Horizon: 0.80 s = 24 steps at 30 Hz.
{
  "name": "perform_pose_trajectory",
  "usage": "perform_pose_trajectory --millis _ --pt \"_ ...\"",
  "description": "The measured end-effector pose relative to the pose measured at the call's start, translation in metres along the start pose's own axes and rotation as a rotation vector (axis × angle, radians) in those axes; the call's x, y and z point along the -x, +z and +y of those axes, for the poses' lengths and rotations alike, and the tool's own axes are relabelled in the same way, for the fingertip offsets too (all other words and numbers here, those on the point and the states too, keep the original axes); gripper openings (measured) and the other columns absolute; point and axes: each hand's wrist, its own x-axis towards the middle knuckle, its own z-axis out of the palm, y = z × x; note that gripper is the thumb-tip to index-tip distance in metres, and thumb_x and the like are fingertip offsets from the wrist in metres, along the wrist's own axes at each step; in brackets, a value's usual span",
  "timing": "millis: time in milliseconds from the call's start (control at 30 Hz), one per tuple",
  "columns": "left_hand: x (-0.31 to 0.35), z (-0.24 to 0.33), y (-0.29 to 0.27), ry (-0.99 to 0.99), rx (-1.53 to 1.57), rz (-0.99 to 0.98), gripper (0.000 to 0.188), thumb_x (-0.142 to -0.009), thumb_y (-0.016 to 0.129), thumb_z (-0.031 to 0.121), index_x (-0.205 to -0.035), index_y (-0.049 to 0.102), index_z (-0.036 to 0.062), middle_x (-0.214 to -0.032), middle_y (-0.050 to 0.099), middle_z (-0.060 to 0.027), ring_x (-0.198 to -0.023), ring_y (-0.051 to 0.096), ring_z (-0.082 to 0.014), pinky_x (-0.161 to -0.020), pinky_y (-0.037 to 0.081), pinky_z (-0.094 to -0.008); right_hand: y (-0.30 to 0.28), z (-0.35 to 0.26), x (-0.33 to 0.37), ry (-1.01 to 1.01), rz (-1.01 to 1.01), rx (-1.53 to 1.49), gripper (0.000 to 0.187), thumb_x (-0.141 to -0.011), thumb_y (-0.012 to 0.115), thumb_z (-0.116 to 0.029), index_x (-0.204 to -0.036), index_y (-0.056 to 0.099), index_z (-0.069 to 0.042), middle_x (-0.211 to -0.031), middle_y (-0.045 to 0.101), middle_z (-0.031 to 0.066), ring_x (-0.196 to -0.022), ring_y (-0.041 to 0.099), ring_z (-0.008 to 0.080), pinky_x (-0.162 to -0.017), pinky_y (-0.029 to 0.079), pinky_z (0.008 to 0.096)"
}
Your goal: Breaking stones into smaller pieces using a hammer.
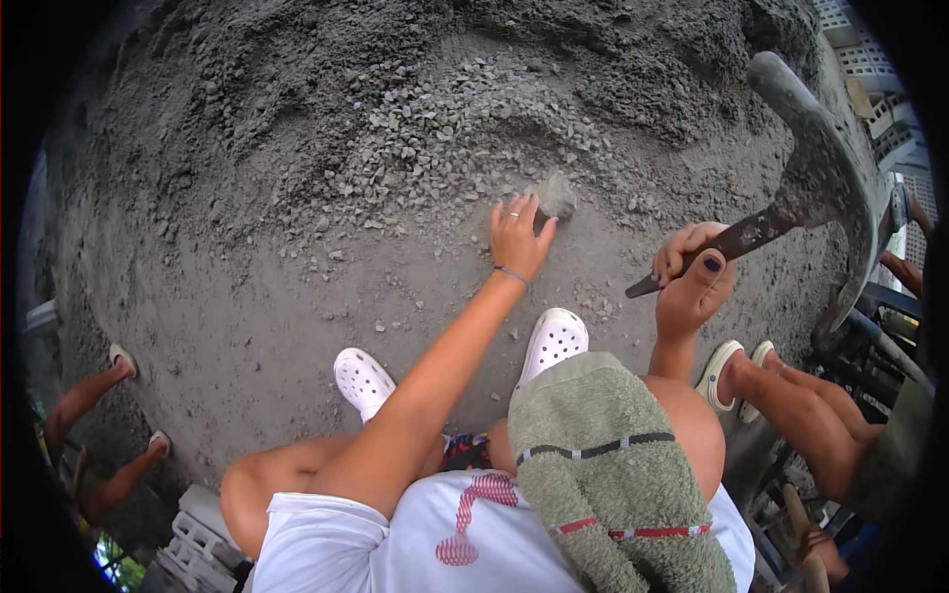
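My left hand reaches forward to a fist-sized grey stone on the ground, its fingers and thumb against the stone's near left side. A ring and a thin wristband show on this hand. My right hand is closed around the dark tapered handle of a pickaxe, raised off the ground to the right of the stone. The pickaxe's curved metal head is up at the right, crusted with grey dirt. A spread of small crushed stones lies just beyond my left hand.
A mound of grey sand rises at the far side. My white clogs stand close by, and a green towel covers my right thigh. Other people's legs are at right and left. Hollow blocks sit at the edges.
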Motion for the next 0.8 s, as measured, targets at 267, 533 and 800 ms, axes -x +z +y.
perform_pose_trajectory --millis 267,533,800 --pt "-0.005 0.008 0.008 0.034 -0.002 -0.018 0.038 -0.069 0.061 0.025 -0.097 0.054 0.0004 -0.101 0.054 -0.0145 -0.101 0.048 -0.0256 -0.092 0.025 -0.0396 -0.028 0.135 0.061 0.557 -0.215 0.768 0.028 -0.083 0.044 -0.024 -0.076 0.047 0.002 -0.059 0.050 0.0206 -0.047 0.046 0.0283 -0.047 0.037 0.0361" --pt "0.006 -0.001 0.001 0.009 -0.005 -0.020 0.038 -0.070 0.060 0.025 -0.098 0.052 0.0014 -0.101 0.054 -0.0140 -0.102 0.047 -0.0255 -0.092 0.025 -0.0396 -0.001 0.010 0.001 0.236 -0.105 0.221 0.026 -0.087 0.037 -0.031 -0.077 0.039 -0.006 -0.051 0.034 -0.0039 -0.042 0.031 0.0017 -0.038 0.027 0.0155" --pt "0.001 0.006 0.007 0.000 0.021 -0.009 0.038 -0.069 0.061 0.024 -0.098 0.052 0.0019 -0.101 0.054 -0.0137 -0.101 0.047 -0.0258 -0.092 0.025 -0.0403 -0.033 0.130 0.072 0.447 -0.149 0.805 0.029 -0.084 0.043 -0.026 -0.072 0.047 0.001 -0.054 0.048 0.0117 -0.046 0.045 0.0188 -0.045 0.036 0.0305"
